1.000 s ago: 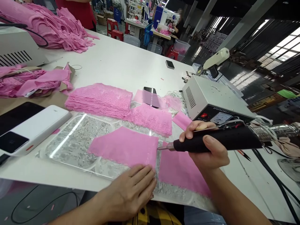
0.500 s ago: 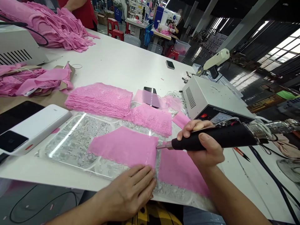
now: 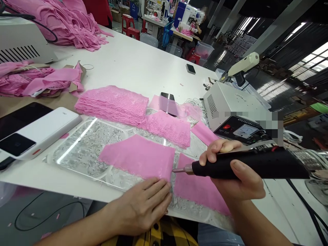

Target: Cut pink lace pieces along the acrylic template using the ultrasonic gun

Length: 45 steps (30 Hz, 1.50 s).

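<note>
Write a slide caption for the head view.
Right hand holds a cutting tool to pink fabric; left hand presses it flat.

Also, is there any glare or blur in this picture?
Head view: a bright glare streak on the clear plate; a blurred-out block over the control box; the pink fabric piece, left hand and right hand are sharp.

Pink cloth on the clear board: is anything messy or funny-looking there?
Nothing looks broken. The clear board is speckled with pale marks and bits. The pink cloth lies flat under the left hand, with the tool tip in the right hand at its edge. A phone lies half under lace.
</note>
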Tool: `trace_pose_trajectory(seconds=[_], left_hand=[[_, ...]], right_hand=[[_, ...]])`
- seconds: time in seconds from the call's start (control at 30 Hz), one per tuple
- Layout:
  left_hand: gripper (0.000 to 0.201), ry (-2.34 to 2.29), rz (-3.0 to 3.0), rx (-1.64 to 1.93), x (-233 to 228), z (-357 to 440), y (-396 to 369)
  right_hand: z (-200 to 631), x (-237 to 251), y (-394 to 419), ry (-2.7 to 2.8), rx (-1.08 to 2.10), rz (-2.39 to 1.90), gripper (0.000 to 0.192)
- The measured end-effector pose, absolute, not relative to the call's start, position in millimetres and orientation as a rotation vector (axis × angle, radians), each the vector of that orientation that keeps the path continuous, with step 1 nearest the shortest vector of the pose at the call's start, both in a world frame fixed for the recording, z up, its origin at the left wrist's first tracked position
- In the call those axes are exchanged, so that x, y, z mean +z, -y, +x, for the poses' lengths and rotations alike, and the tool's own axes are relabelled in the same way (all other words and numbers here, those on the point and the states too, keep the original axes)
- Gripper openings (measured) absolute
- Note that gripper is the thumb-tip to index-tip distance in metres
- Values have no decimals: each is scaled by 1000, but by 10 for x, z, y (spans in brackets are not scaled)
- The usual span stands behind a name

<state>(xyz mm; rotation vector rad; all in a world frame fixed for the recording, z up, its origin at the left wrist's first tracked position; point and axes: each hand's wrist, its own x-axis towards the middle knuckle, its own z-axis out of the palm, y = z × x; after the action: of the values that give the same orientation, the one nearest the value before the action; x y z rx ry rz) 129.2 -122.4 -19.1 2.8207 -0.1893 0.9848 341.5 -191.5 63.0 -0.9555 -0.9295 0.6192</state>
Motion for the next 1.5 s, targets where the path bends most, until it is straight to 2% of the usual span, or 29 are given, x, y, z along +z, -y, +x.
trace_pose_trajectory(seconds=[0.53,0.7,0.83,1.07,1.27,1.5], left_hand=[[21,188,2827,1004,-225,1280,1231],[21,169,2820,1028,-240,1305,1284],[26,143,2820,983,-247,1369,1350],[43,122,2891,814,-187,1444,1402],[42,68,2927,800,-131,1676,1517],[65,-34,2950,577,-170,2016,1715]], right_hand=[[3371,616,1884,929,611,-942,10],[3557,636,1926,866,395,-965,11],[3686,579,1911,797,238,-991,9],[3704,491,1852,792,228,-963,9],[3802,641,1941,799,176,-968,9],[3865,599,2079,754,178,-982,9]])
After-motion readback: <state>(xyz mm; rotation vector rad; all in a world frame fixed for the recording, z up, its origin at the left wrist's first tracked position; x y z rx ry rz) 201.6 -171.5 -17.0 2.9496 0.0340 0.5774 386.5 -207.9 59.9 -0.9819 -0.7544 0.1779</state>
